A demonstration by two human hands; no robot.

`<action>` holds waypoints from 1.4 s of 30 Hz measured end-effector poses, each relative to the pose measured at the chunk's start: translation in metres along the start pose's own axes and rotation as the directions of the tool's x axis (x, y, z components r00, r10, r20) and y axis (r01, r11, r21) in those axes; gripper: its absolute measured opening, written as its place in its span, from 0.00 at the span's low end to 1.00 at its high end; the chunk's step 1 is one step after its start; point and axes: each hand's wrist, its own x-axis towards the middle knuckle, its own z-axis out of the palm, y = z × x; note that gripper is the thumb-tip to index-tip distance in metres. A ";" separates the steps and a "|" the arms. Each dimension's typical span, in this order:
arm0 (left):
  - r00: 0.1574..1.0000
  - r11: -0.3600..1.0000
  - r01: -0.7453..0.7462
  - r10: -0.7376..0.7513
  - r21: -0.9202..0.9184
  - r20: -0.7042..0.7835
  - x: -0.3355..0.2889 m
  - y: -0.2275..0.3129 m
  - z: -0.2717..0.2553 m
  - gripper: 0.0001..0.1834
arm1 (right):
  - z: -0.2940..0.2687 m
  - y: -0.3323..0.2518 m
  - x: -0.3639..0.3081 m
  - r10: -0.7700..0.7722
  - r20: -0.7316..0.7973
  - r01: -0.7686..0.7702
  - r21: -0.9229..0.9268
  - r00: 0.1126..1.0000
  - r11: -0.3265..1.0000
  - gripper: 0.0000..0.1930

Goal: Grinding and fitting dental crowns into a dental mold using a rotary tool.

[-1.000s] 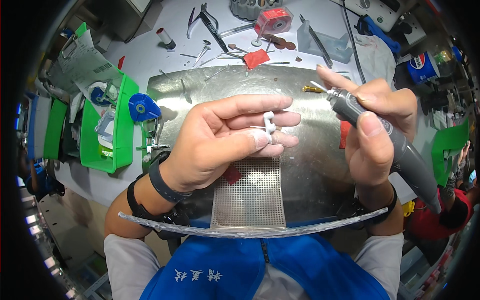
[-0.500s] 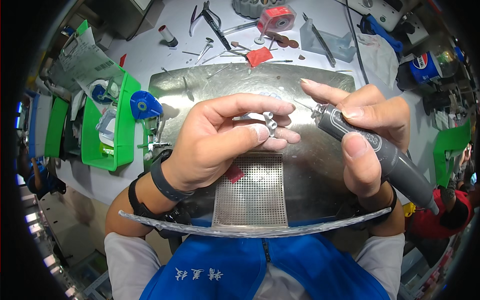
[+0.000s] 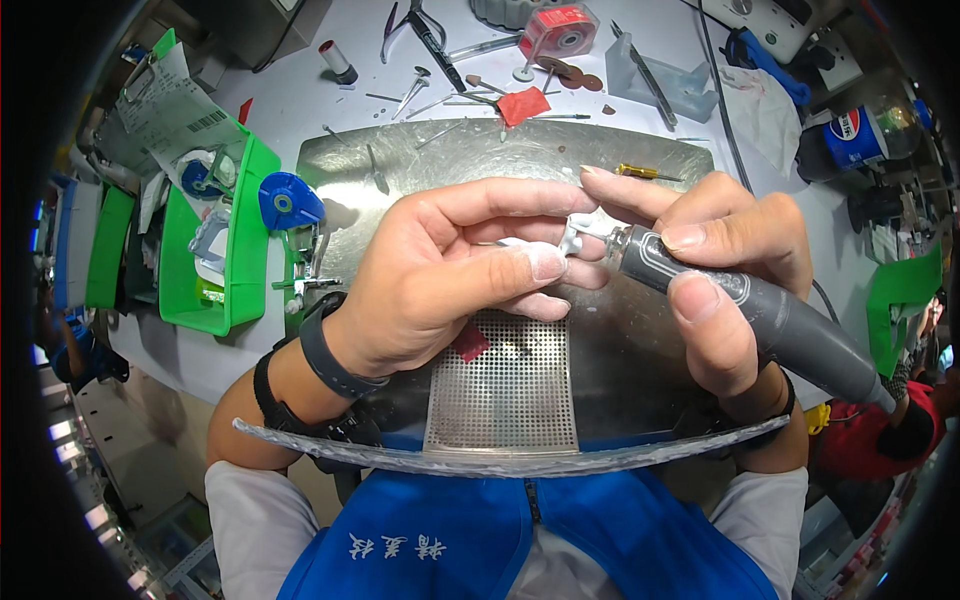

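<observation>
Between its thumb and fingers, my left hand [image 3: 430,265] pinches a small whitish, knobbly piece, which looks like a dental framework [image 3: 573,238]. My right hand [image 3: 735,235] grips a dark grey rotary handpiece [image 3: 805,345], its thumb underneath and its fingers along the top. The handpiece's metal nose is right beside the framework, and the fingertips of both hands almost meet. Its thin bit can hardly be made out against the piece, so whether they touch I cannot tell. Both hands are above a shiny metal work plate [image 3: 345,185] with a perforated grille [image 3: 500,395].
At the left stands a green bin [image 3: 250,250] with a blue tape dispenser-like disc [image 3: 290,202] at its side. Burs, a red scrap [image 3: 523,106] and brown discs [image 3: 584,82] lie behind the plate. A yellow-handled tool [image 3: 640,171] rests near my right fingers. A cola bottle [image 3: 855,138] stands far right.
My right hand has brought the handpiece leftward, from a short gap away to right against the framework. The left hand has barely shifted. A yellow-handled tool now shows beyond my right hand.
</observation>
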 end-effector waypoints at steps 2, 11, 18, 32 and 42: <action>1.000 1.000 0.009 -0.009 -0.011 -0.004 -0.001 0.001 0.000 0.25 | -0.001 0.000 0.001 -0.002 0.017 0.003 -0.004 1.000 1.000 0.11; 1.000 0.999 0.021 -0.022 0.036 0.019 -0.002 0.000 -0.005 0.24 | 0.002 -0.006 0.001 0.038 0.006 -0.037 -0.105 0.999 0.994 0.10; 1.000 1.000 -0.004 0.004 0.029 0.003 0.000 -0.001 -0.002 0.24 | 0.000 0.003 0.007 -0.060 -0.069 0.054 -0.090 0.996 0.994 0.08; 0.915 0.571 -0.183 0.396 0.800 -0.073 0.006 0.012 -0.030 0.14 | -0.002 0.008 0.007 0.086 -0.270 -0.127 -0.135 0.959 0.983 0.10; 0.876 0.245 -0.150 0.482 0.958 0.014 0.017 0.005 -0.027 0.11 | 0.000 0.008 0.007 0.102 -0.232 -0.139 -0.150 0.968 0.979 0.09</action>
